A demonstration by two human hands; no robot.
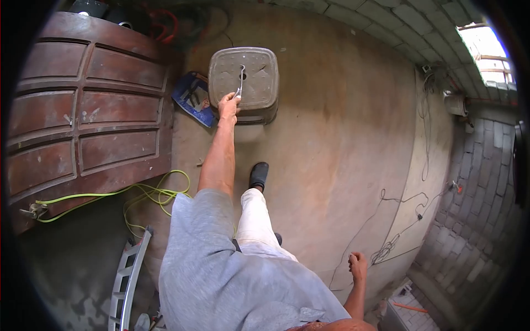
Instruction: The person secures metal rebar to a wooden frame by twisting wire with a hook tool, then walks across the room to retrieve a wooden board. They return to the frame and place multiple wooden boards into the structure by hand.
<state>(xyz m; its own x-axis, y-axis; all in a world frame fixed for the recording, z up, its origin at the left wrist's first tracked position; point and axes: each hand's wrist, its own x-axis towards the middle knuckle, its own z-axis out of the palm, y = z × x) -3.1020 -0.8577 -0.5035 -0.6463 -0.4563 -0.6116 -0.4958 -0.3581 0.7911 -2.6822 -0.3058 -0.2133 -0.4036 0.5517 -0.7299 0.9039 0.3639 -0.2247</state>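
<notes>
My left hand point(228, 108) reaches out with its fingers closed around the lower end of a metal wrench point(241, 80). The wrench's ring end points away from me and overlaps the top of a brown plastic stool point(259, 88) in this view. Right beside the stool, on the left, lies an open blue case point(205, 115) with dark items in it. Low on the right hangs my right hand point(358, 266), its fingers loosely curled and apart, with nothing visible in them. It is nearest to a thin dark cable point(381, 255) on the floor.
Dark red panelled wooden doors point(118, 107) lie on the left. A yellow-green hose or cord point(160, 192) loops across the floor by a metal ladder point(128, 281). Block walls point(480, 182) run along the right and back. An orange strip point(411, 308) shows at the lower right.
</notes>
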